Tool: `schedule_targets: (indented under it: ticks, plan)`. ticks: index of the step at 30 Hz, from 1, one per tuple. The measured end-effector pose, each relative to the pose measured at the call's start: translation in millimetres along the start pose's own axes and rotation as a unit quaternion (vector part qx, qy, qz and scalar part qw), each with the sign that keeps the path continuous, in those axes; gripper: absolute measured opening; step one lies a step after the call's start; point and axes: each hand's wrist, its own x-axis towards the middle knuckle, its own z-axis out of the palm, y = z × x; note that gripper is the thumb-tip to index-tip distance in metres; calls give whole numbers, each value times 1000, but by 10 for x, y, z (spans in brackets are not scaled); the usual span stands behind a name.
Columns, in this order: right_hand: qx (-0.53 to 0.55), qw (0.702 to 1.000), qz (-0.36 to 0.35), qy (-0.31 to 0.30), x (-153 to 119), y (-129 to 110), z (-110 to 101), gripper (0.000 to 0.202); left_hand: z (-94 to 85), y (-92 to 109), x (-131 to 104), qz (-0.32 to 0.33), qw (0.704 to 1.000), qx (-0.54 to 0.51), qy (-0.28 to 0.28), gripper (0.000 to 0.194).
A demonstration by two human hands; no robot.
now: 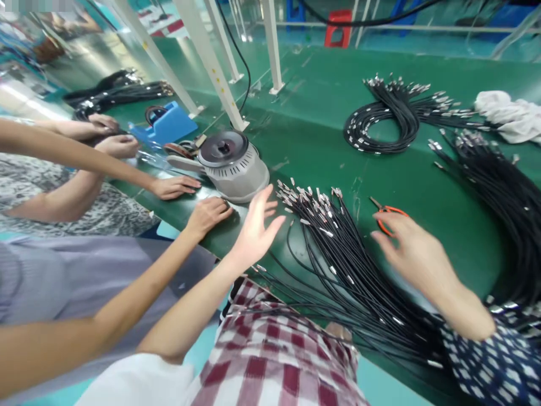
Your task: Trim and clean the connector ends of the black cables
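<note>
A: Where are the hands?

B: The left hand (257,230) is open, fingers spread and nothing in it, between the grey machine (243,177) and the metal tips of the cables (353,256). Whether it touches the machine, I can't tell.

A: And the right hand (418,254)?

B: Over the scissors (387,209) — its fingers overlap the orange handles, but I can't tell if they grip. The blades stick out past the fingertips.

A: How do the cables lie?

B: In a loose bunch on the green bench (313,146), between the two hands, tips pointing away from the person. They run back beneath the right forearm, and some strands cross the checked apron (279,361).

A: Anything else near?

B: A coil (403,121) beyond the scissors, another bunch (507,192) to the right — and a co-worker's hand (209,216) resting beside the machine.
</note>
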Motion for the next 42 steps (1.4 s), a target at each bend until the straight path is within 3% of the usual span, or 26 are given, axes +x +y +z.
schedule_targets:
  ticks: [2, 6, 9, 13, 16, 19, 21, 23, 25, 27, 29, 31, 34, 37, 39, 42]
  plan:
    - [72, 992, -88, -57, -162, -259, 0, 31, -88, 5, -152, 30, 994, 108, -16, 40]
    - [147, 950, -231, -152, -545, -696, 126, 33, -256, 116, -577, 19, 979, 204, -12, 13]
    - [134, 942, -260, -165, -678, -824, 273, 38, -393, 134, -961, -20, 972, 233, 11, 12]
    - [87, 961, -230, -126, -605, -796, 443, 24, -573, 23, -1382, -102, 967, 232, -36, 19]
    - [59, 976, -199, -71, -470, -737, 509, 20, -605, -66, -1410, -174, 975, 107, -92, 39]
    - [32, 985, -167, -24, -360, -710, 499, 17, -520, -85, -1227, -169, 979, -43, -109, 44]
    - [13, 989, -144, -1, -360, -752, 450, 16, -451, -77, -1143, -127, 986, -42, -100, 37]
    - [6, 992, -122, 18, -456, -878, 389, 18, -416, -89, -1167, -87, 991, 26, -102, 24]
    - [29, 993, -114, 10, -636, -1083, 349, 24, -408, -124, -1284, -72, 984, 92, -137, 22]
    - [76, 988, -129, -39, -850, -1319, 351, 36, -394, -155, -1418, -77, 973, 107, -187, 25]
    - [109, 979, -143, -92, -1026, -1518, 386, 43, -352, -150, -1491, -97, 969, 75, -215, 21]
    - [147, 973, -134, -120, -1104, -1639, 417, 35, -287, -89, -1465, -135, 968, 2, -211, 13]
    - [308, 941, -77, -119, -1027, -1673, 377, 25, -168, 87, -1288, -184, 957, -138, -175, 16]
    - [493, 864, 20, -97, -863, -1618, 273, 24, -12, 261, -1083, -189, 939, -237, -164, 23]
    - [567, 816, 71, -88, -792, -1582, 244, 30, 107, 326, -979, -191, 930, -266, -167, 21]
    - [625, 767, 112, -93, -773, -1553, 289, 39, 262, 340, -878, -201, 927, -267, -172, 20]
